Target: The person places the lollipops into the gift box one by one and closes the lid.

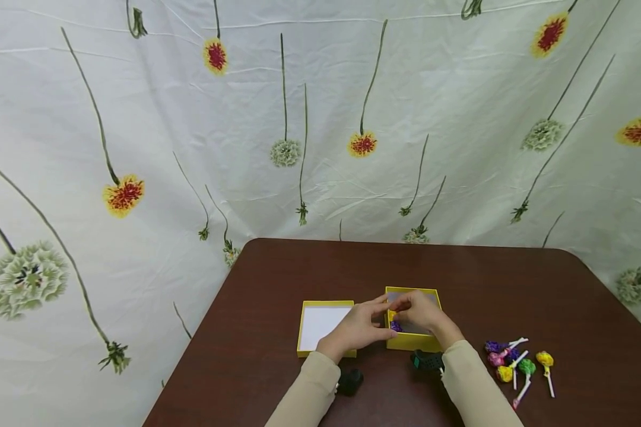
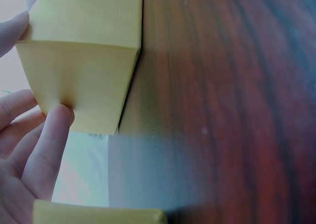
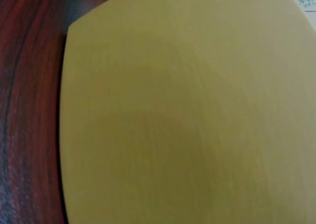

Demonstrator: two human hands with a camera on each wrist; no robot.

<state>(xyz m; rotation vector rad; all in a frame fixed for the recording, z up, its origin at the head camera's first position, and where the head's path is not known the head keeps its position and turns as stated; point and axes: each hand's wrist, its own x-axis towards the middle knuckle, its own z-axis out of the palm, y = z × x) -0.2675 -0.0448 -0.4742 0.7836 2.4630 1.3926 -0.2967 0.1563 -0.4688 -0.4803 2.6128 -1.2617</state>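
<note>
A yellow cardboard box (image 1: 413, 341) stands open-topped on the table. My left hand (image 1: 355, 329) holds its left wall, with the thumb at the near corner and the fingers against the outer side; in the left wrist view one fingertip dents that side. Reaching over the box, my right hand (image 1: 421, 309) has bent fingers that pinch a yellow lollipop (image 1: 392, 315) inside, near the left wall. The lollipop is mostly covered by the fingers. A purple-wrapped lollipop (image 1: 396, 326) lies just below it in the box. The right wrist view shows only the box's yellow outer wall (image 3: 187, 115).
Left of the box lies a yellow-rimmed lid (image 1: 326, 325) with a white inside. Several lollipops in purple, pink, yellow and green wrappers lie at the right, including a yellow one (image 1: 545, 359). A flowered cloth (image 1: 331, 178) hangs behind the brown table (image 1: 235, 356).
</note>
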